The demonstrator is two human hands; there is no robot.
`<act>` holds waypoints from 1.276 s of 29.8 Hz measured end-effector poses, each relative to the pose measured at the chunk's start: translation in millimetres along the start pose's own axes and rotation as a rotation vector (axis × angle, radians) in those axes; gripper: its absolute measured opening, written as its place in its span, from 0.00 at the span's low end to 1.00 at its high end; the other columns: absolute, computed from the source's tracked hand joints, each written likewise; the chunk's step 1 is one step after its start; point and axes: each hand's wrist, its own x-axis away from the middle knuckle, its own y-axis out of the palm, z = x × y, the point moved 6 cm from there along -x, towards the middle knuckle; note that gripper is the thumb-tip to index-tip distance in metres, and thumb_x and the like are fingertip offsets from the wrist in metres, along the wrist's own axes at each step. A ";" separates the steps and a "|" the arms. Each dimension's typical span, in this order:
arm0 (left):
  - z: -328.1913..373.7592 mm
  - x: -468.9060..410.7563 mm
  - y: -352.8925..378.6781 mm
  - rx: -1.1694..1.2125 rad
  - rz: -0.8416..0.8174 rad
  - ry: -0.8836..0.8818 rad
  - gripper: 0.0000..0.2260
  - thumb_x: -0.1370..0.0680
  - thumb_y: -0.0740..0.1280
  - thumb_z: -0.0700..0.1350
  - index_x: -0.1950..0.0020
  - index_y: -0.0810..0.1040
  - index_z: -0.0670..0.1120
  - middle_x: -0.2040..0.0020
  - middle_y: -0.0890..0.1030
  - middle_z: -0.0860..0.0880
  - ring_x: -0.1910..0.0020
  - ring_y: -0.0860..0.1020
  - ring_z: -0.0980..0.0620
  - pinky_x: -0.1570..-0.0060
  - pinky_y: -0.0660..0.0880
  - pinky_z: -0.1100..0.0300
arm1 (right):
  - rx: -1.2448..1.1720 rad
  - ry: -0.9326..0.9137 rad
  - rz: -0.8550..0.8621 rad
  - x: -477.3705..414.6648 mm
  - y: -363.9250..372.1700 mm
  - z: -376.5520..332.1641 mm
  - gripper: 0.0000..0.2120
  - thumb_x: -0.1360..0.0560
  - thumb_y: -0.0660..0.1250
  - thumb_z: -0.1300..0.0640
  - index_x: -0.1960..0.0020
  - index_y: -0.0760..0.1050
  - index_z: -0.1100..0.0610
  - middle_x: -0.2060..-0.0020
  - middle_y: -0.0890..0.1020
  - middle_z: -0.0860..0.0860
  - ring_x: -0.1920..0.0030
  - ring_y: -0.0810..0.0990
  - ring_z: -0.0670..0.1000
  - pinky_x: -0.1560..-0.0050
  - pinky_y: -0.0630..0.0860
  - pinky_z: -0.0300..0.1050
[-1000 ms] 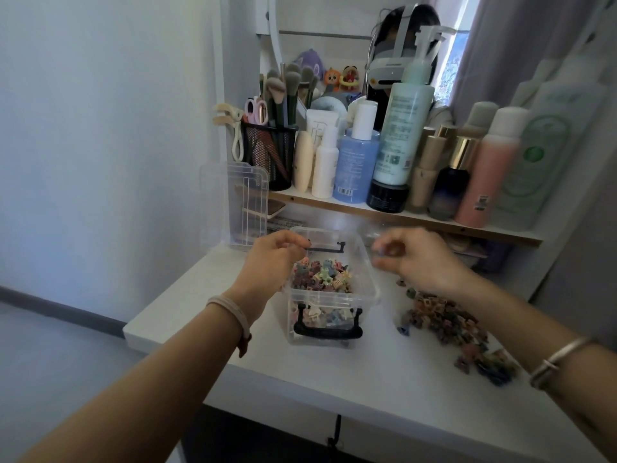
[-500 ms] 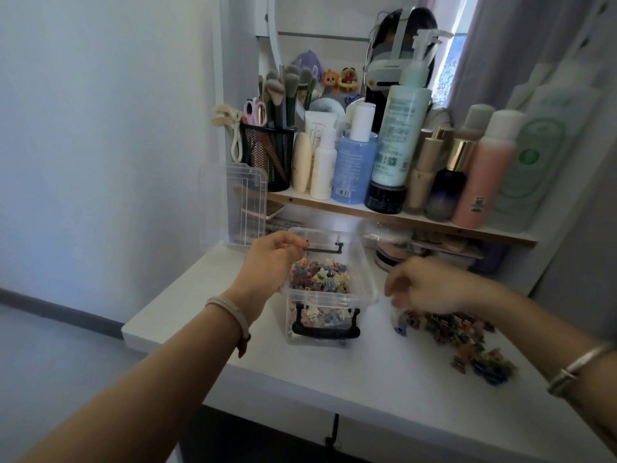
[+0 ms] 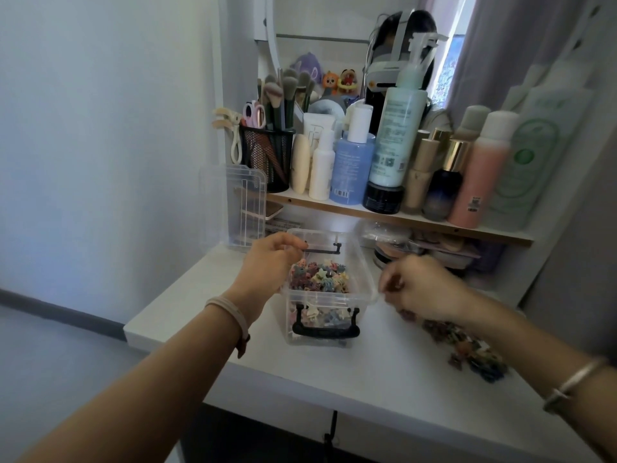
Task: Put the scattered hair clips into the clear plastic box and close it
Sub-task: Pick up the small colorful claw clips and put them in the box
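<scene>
Since a second ago our right hand point(image 3: 421, 289) has dropped from over the clear plastic box point(image 3: 364, 279) to the scattered hair clips point(image 3: 467, 349), lower right; its fingers are curled, but blur hides any pinch. Our left hand point(image 3: 270, 265) grips the box's left rim, centre frame, with curled fingers. Filling continues; next, we judge, pinch clips and carry them boxward.

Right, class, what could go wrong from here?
1. The right hand hangs just above the pile of small coloured hair clips on the white table; a sweep could scatter them.
2. The clear plastic box looks quite full, so clips may spill.
3. The clear plastic lid stands propped upright behind the left hand; a nudge could topple it.
</scene>
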 end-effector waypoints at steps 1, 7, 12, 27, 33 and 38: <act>0.2 -0.1 0.2 0.001 0.000 -0.002 0.12 0.22 0.60 0.37 0.62 0.75 0.49 0.59 0.76 0.50 0.68 0.70 0.54 0.71 0.68 0.63 | -0.137 0.001 0.101 -0.7 -12.9 -4.1 0.05 0.29 0.69 0.63 0.59 0.80 0.54 0.64 0.79 0.46 0.62 0.78 0.45 0.58 0.72 0.35; 2.1 3.6 3.2 0.028 -0.019 -0.011 0.12 0.22 0.60 0.36 0.63 0.74 0.48 0.59 0.76 0.49 0.70 0.71 0.55 0.80 0.69 0.71 | -0.479 -0.121 0.117 -5.2 -41.4 -39.3 0.07 0.28 0.70 0.55 0.52 0.76 0.47 0.61 0.79 0.44 0.60 0.78 0.44 0.53 0.74 0.40; 0.9 4.4 2.2 -0.005 -0.014 0.009 0.12 0.23 0.60 0.36 0.63 0.75 0.50 0.58 0.76 0.49 0.71 0.69 0.55 0.81 0.68 0.71 | -0.183 0.109 0.062 -13.9 -24.0 7.3 0.11 0.27 0.68 0.61 0.45 0.76 0.53 0.44 0.79 0.52 0.47 0.76 0.49 0.48 0.72 0.41; 0.7 2.6 3.1 0.009 -0.017 0.006 0.12 0.23 0.60 0.36 0.63 0.75 0.49 0.62 0.75 0.49 0.74 0.67 0.55 0.79 0.67 0.69 | 0.255 -0.010 -0.234 0.2 16.0 9.9 0.13 0.30 0.65 0.63 0.47 0.80 0.55 0.51 0.83 0.50 0.49 0.79 0.49 0.54 0.73 0.37; 1.0 3.2 3.3 0.028 -0.028 0.005 0.12 0.23 0.60 0.36 0.63 0.75 0.48 0.61 0.75 0.49 0.77 0.71 0.58 0.81 0.67 0.70 | 0.011 0.014 0.072 -10.6 -28.4 2.1 0.09 0.30 0.69 0.62 0.51 0.81 0.54 0.56 0.83 0.49 0.53 0.80 0.48 0.49 0.74 0.39; 1.7 4.0 4.6 0.057 -0.041 -0.004 0.11 0.22 0.60 0.35 0.62 0.74 0.47 0.60 0.75 0.48 0.84 0.70 0.65 0.83 0.67 0.71 | -0.320 -0.075 0.164 -12.6 -55.4 -32.6 0.08 0.30 0.71 0.62 0.53 0.78 0.52 0.64 0.78 0.42 0.63 0.76 0.38 0.58 0.72 0.32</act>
